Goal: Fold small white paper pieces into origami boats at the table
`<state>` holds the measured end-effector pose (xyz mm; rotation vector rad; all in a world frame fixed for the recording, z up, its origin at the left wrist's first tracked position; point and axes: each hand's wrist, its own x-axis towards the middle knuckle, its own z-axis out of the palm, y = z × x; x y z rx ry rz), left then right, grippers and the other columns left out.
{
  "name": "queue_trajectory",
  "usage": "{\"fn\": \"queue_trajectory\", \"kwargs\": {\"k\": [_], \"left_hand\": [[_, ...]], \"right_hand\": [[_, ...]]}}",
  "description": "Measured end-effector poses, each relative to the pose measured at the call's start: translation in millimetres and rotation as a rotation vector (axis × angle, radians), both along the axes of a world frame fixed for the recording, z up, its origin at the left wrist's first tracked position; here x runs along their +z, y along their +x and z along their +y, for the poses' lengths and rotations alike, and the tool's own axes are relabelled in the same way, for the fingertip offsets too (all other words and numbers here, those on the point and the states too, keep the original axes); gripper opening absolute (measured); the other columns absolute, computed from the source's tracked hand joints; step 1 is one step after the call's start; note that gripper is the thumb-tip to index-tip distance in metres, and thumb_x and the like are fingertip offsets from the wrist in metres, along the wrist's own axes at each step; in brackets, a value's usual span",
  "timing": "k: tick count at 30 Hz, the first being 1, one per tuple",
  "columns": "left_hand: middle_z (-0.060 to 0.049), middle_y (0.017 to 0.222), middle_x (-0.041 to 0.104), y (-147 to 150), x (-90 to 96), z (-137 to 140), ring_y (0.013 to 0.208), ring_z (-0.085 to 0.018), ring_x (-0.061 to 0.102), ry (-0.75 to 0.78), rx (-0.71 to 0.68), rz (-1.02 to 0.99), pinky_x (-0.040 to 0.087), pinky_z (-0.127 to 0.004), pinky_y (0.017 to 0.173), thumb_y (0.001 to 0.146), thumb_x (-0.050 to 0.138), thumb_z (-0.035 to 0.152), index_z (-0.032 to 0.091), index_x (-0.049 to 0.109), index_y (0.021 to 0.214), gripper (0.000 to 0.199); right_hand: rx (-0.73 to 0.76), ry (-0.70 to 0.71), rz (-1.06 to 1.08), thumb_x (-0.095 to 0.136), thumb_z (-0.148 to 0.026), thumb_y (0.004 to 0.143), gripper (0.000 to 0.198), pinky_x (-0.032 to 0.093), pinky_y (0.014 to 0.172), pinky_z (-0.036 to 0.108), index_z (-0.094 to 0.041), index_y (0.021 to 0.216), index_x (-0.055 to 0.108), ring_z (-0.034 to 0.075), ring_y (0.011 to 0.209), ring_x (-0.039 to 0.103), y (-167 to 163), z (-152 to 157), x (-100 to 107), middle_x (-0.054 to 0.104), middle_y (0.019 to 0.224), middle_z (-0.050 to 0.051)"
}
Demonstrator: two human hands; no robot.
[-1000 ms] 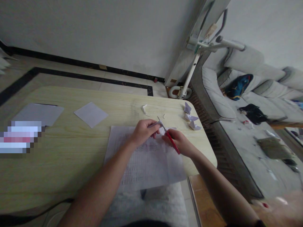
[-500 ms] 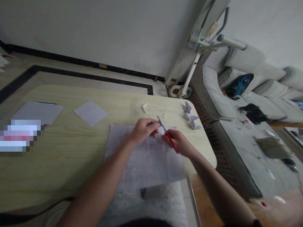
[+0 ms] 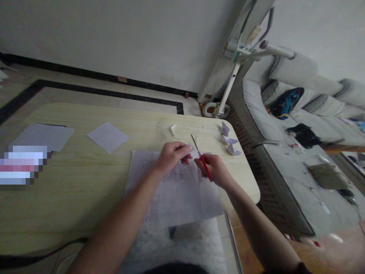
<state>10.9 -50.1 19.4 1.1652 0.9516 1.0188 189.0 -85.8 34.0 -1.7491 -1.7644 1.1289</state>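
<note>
My left hand (image 3: 174, 156) pinches a small folded piece of white paper (image 3: 190, 147) between thumb and fingers. In my right hand (image 3: 211, 167) is a pair of red-handled scissors (image 3: 204, 163), closed round the handles, its metal blades pointing up and away beside the folded paper. Both hands are above the upper edge of a printed sheet (image 3: 171, 198), which overhangs the near table edge. Beyond them lie small paper scraps (image 3: 173, 130). Several folded paper shapes (image 3: 228, 140) stand in a row to the right.
On the pale wooden table (image 3: 71, 198), a square of white paper (image 3: 108, 137) lies left of my hands. Farther left is a stack of white sheets (image 3: 45, 137) beside a blurred-out item (image 3: 23, 165). A grey sofa (image 3: 285, 175) and a white metal frame (image 3: 228, 91) stand beyond the right end.
The scissor blades have come away from the folded paper and now sit slightly to its right. A new tiny scrap lies on the table beyond the blades.
</note>
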Motion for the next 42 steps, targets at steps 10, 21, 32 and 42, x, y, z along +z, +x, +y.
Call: {"fn": "queue_trajectory", "kwargs": {"k": [10,21,32,42], "left_hand": [[-0.007,0.07,0.072,-0.8,-0.9,3.7,0.044,-0.01,0.059,-0.076,0.177,-0.035,0.041,-0.022,0.041,0.082,0.063,0.04,0.015,0.067,0.077,0.026],[0.0,0.07,0.066,-1.1,-11.4,12.1,0.037,-0.004,0.043,-0.109,0.413,-0.121,0.029,-0.018,0.034,0.084,0.058,0.044,0.017,0.057,0.085,0.027],[-0.001,0.069,0.06,-0.9,-18.5,17.2,0.045,-0.005,0.044,-0.143,0.388,-0.35,0.032,-0.018,0.042,0.083,0.054,0.03,0.013,0.063,0.094,0.022],[-0.003,0.065,0.061,-2.8,-16.1,18.6,0.046,-0.009,0.049,-0.229,0.311,-0.423,0.036,-0.021,0.043,0.085,0.054,0.044,0.014,0.067,0.094,0.034]], "right_hand": [[-0.018,0.162,-0.417,0.058,-0.041,0.083,0.031,0.03,0.052,0.028,-0.019,0.062,0.052,0.014,0.051,0.046,29.2,7.8,3.4,0.057,0.055,0.002],[0.188,0.072,-0.846,0.05,-0.037,0.086,0.028,0.028,0.055,0.032,-0.017,0.076,0.066,0.021,0.061,0.056,47.6,53.1,18.4,0.065,0.071,0.012],[0.214,0.065,-1.024,0.05,-0.037,0.09,0.034,0.038,0.063,0.031,-0.011,0.087,0.072,0.027,0.077,0.067,46.1,65.3,23.2,0.071,0.083,0.018],[0.237,0.018,-1.095,0.04,-0.029,0.094,0.041,0.047,0.076,0.036,-0.004,0.098,0.072,0.031,0.09,0.069,46.0,63.0,24.7,0.071,0.093,0.025]]}}
